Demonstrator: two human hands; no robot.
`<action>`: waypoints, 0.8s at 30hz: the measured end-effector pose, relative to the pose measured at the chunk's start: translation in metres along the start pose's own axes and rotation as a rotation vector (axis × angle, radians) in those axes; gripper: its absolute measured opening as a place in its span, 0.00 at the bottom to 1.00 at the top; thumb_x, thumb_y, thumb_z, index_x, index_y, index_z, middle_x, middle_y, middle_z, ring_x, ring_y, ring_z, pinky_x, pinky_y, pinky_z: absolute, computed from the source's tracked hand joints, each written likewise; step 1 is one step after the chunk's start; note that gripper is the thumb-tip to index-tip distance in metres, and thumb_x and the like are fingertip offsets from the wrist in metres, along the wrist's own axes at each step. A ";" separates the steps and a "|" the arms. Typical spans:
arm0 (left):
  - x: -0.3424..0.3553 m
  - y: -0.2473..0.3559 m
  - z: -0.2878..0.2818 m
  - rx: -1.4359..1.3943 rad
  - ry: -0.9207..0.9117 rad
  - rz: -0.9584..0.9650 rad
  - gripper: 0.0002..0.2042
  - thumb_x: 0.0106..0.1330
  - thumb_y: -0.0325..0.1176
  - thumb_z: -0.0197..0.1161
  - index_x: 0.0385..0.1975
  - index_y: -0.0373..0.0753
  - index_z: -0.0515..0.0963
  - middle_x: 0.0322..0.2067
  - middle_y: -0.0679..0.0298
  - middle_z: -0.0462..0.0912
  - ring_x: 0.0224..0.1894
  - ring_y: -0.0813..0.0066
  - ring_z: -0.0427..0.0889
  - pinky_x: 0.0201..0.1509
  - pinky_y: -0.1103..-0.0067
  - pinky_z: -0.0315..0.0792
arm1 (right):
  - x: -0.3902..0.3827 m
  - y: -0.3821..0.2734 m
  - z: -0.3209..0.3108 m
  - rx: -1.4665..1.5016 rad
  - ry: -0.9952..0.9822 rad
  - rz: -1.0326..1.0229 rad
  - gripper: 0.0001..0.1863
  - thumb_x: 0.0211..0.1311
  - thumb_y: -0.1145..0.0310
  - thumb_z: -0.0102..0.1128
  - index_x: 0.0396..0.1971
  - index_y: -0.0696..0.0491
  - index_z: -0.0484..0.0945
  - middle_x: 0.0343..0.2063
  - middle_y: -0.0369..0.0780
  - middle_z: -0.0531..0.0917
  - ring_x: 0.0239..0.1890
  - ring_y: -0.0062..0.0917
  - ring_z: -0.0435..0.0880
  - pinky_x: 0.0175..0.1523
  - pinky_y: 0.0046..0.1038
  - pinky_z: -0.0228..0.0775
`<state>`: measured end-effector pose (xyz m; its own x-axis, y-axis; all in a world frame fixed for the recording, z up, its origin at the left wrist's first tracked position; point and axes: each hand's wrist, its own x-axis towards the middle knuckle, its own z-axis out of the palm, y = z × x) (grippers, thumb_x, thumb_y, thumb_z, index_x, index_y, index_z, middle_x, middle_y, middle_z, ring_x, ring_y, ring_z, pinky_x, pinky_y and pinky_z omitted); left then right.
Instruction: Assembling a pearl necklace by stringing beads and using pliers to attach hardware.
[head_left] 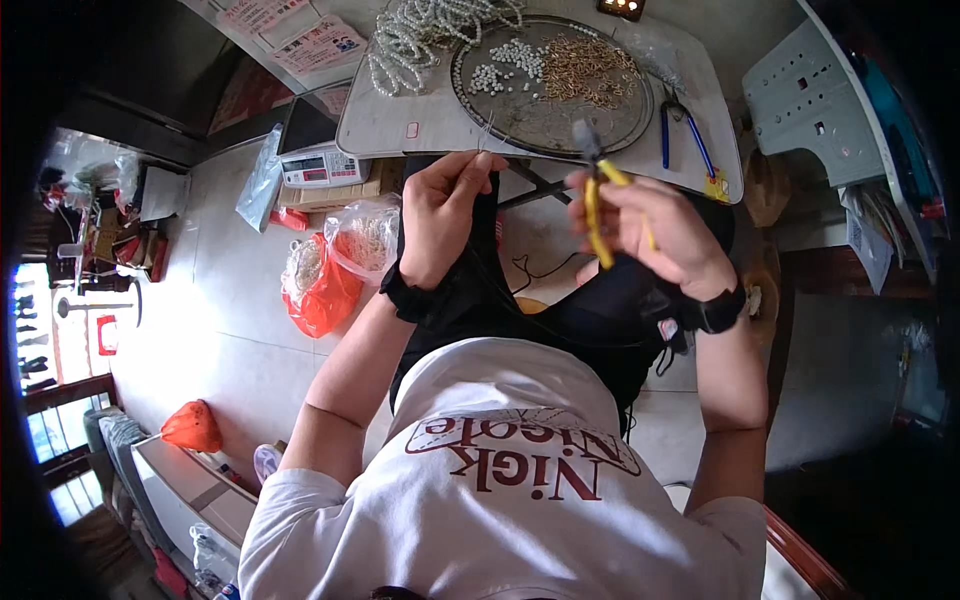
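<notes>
My left hand [448, 208] pinches a thin wire pin [489, 140] that points up toward the round metal tray [510, 110]. My right hand [655, 232] grips yellow-handled pliers [598, 200], their dark jaws raised near the tray's front rim. The tray holds a heap of white beads [505, 64] and a pile of gold-coloured pins [590, 70]. Both hands hover above my lap, just in front of the small grey table [400, 115], a hand's width apart.
Strands of white beads [425, 38] lie at the table's back left. Blue-handled pliers [682, 130] rest at its right edge. On the floor to the left are a digital scale [318, 165], a red bag and clear bags of parts [335, 265]. A grey plastic stool [810, 100] stands on the right.
</notes>
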<state>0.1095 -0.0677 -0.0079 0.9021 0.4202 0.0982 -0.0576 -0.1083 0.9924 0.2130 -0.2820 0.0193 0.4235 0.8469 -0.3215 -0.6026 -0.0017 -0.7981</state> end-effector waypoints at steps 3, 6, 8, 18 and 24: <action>-0.002 0.002 0.001 0.035 -0.002 0.069 0.10 0.67 0.30 0.55 0.35 0.29 0.80 0.22 0.70 0.75 0.26 0.87 0.68 0.29 0.88 0.63 | -0.007 0.001 0.039 0.103 -0.167 0.107 0.20 0.68 0.65 0.41 0.54 0.61 0.67 0.46 0.48 0.77 0.50 0.32 0.78 0.54 0.33 0.70; -0.004 0.002 0.004 0.064 -0.010 0.126 0.09 0.66 0.28 0.55 0.34 0.29 0.80 0.23 0.69 0.77 0.26 0.86 0.70 0.29 0.87 0.65 | -0.001 0.004 0.044 0.164 -0.221 0.131 0.21 0.68 0.62 0.41 0.53 0.61 0.67 0.46 0.48 0.77 0.50 0.32 0.78 0.54 0.34 0.70; -0.007 0.002 0.007 0.073 0.003 0.154 0.08 0.65 0.27 0.56 0.34 0.29 0.80 0.23 0.67 0.78 0.27 0.85 0.72 0.29 0.86 0.66 | 0.002 0.002 0.047 0.200 -0.214 0.140 0.21 0.68 0.62 0.41 0.53 0.62 0.67 0.44 0.47 0.77 0.48 0.32 0.78 0.53 0.35 0.71; -0.004 -0.018 0.003 0.134 0.028 0.147 0.08 0.65 0.26 0.56 0.32 0.29 0.80 0.23 0.66 0.78 0.26 0.83 0.73 0.30 0.85 0.67 | 0.003 -0.006 0.012 -0.212 0.159 -0.035 0.15 0.67 0.57 0.45 0.37 0.55 0.69 0.27 0.37 0.74 0.25 0.20 0.73 0.25 0.21 0.66; 0.006 0.004 -0.004 -0.803 -0.215 -0.289 0.09 0.71 0.34 0.49 0.40 0.35 0.72 0.25 0.74 0.66 0.21 0.87 0.56 0.25 0.89 0.53 | 0.030 -0.023 -0.120 -1.769 1.291 -0.252 0.24 0.63 0.53 0.48 0.49 0.59 0.69 0.48 0.52 0.73 0.52 0.48 0.70 0.54 0.48 0.62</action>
<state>0.1126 -0.0619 -0.0033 0.9842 0.1458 -0.1007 -0.0248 0.6762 0.7363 0.3209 -0.3198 -0.0328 0.9102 0.1948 0.3654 0.2592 -0.9562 -0.1360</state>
